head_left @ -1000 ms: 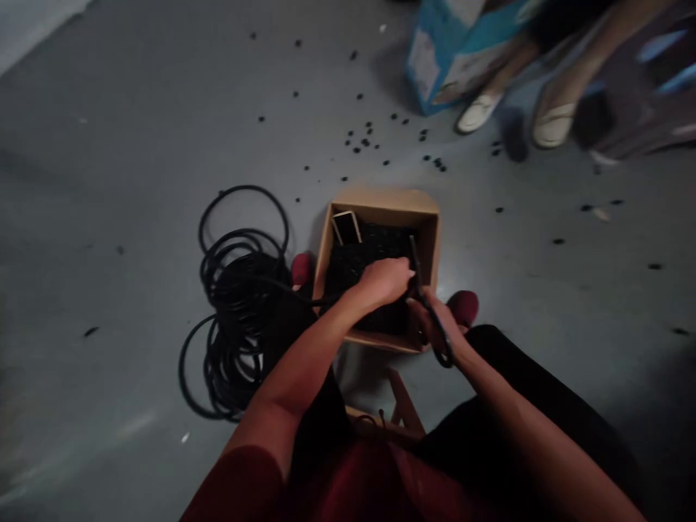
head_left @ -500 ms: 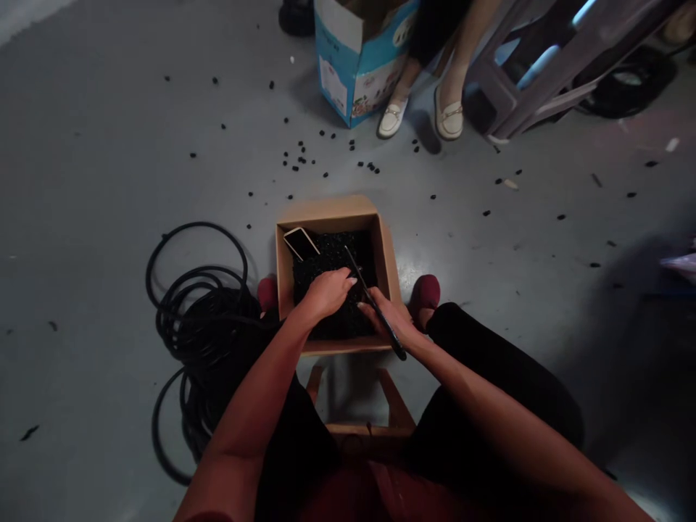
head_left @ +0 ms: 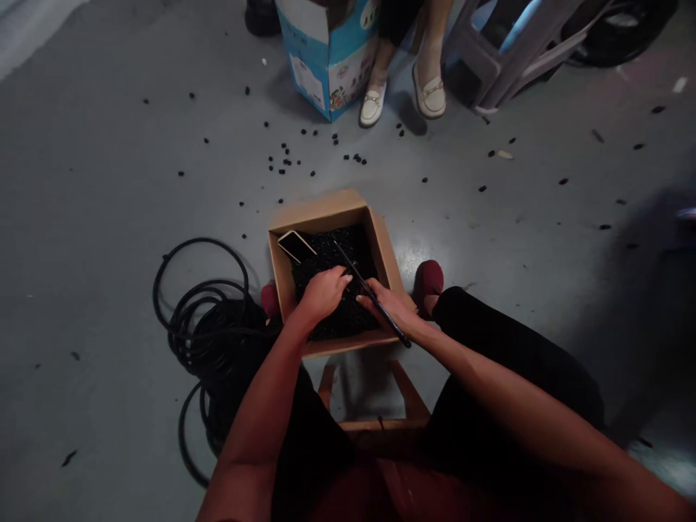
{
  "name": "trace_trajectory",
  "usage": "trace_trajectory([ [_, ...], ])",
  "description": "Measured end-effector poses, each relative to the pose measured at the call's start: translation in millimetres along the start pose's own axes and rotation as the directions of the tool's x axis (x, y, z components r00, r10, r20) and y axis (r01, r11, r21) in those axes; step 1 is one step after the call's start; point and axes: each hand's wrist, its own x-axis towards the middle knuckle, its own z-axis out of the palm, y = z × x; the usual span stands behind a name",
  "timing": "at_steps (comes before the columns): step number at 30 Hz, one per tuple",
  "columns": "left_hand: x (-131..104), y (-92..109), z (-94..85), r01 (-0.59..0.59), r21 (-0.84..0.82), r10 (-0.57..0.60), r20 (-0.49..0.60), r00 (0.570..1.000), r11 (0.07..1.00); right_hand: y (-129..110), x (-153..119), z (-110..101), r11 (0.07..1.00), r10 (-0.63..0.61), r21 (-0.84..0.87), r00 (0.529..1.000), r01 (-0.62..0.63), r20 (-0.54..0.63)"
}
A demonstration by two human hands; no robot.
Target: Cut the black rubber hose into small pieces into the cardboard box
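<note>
My left hand (head_left: 325, 293) is closed over an open cardboard box (head_left: 280, 279), fingertips pinched together; what they hold is hidden. A black hose (head_left: 239, 331) runs from a coil on the floor and passes behind my left forearm. In my closed right hand (head_left: 388, 303) is a long, thin, dark tool (head_left: 375, 299), its narrow tip slanting up and left past my left fingertips. Its other end sticks out behind the hand, over the box's near edge. Small black pieces (head_left: 337, 322) fill the box bottom. A phone (head_left: 296, 246) leans in its far left corner.
Many black bits (head_left: 286, 161) lie scattered on the grey floor (head_left: 109, 254). Beyond stand a blue and white carton (head_left: 326, 69), a person's feet in white shoes (head_left: 373, 105) and a grey plastic stool (head_left: 489, 65). A wooden frame (head_left: 405, 388) is between my legs.
The view has shifted and turned slightly, so the carton, shoes and stool sit higher and further left. Both hands keep nearly the same place over the box, the tool still in my right.
</note>
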Motion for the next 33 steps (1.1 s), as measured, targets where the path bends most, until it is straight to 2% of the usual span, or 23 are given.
trace_trajectory([
  [4,2,-3,1.7,0.026,0.065,-0.026,0.0,1.0,0.998,2,-1,3,0.999,-0.039,0.002,0.999,0.039,-0.026],
  [7,4,-6,3.6,0.007,0.038,-0.006,-0.016,1.0,0.999,1,-2,3,0.997,-0.064,0.028,0.997,0.065,-0.041],
  [11,4,-8,4.7,-0.023,-0.188,0.001,-0.115,0.993,0.982,-1,0,0,0.975,-0.003,0.22,1.0,0.006,-0.015],
  [15,3,-10,1.2,-0.037,-0.433,-0.032,-0.152,0.988,0.901,-3,4,-7,0.95,0.016,0.313,1.0,-0.014,-0.002],
  [20,-1,-10,-5.3,-0.079,-0.598,-0.025,-0.164,0.986,0.797,-13,0,-25,0.979,-0.048,0.193,0.997,0.059,-0.061],
  [25,0,-14,-3.1,-0.072,-0.702,-0.073,-0.174,0.982,0.709,-20,-2,-36,0.996,-0.053,0.072,0.997,0.058,-0.062],
  [29,1,-19,-0.9,-0.1,-0.684,-0.025,-0.171,0.985,0.722,-15,0,-36,0.993,-0.118,0.001,0.992,0.118,-0.053],
  [33,0,-19,-1.7,-0.074,-0.635,-0.041,-0.164,0.986,0.769,-11,0,-37,0.984,-0.176,-0.019,0.983,0.176,-0.052],
])
